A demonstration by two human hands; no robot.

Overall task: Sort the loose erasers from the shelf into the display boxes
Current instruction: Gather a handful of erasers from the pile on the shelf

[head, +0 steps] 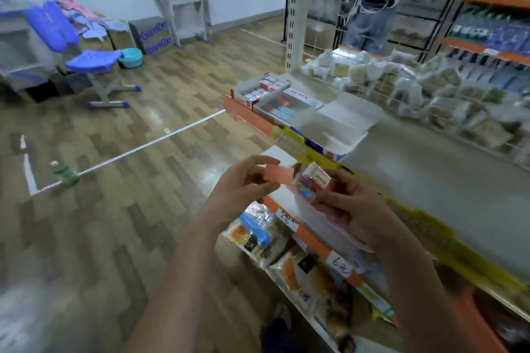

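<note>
A: Item one, largest — shelf (424, 180), grey deck with an orange and yellow front edge, running from near right to far left.

B: Item two?

A: Display boxes (289, 107), far along the shelf at its left edge. The farthest holds red-and-white packs in rows; the next holds longer packs. Nearer still, an open white box (341, 123) with its flap folded back shows a bare floor.

B: The hands?

A: Left hand (243, 185) — fingers curled, pinching a pink eraser (279, 173) between thumb and fingertips, in the air just off the shelf's front edge. Right hand (348, 200) — fingers wrapped round a small bundle, a white-and-red boxed eraser (317, 176) on top; the rest is too blurred to count.

B: Orientation of the pink one?

A: Long axis lies left to right, nearly level, broad face toward the camera. The boxed one tilts, its upper end pointing far and left.

B: Handling note for this step?

A: A judgement only: match each piece to the box holding its kind before reaching. Turn the long axis to run with the rows already there, carry one at a time, and lower it flat so the neighbours are not knocked askew. The right hand's bundle looks loosely stacked — a firmer hold would guard against a drop onto the lower shelf.
</note>
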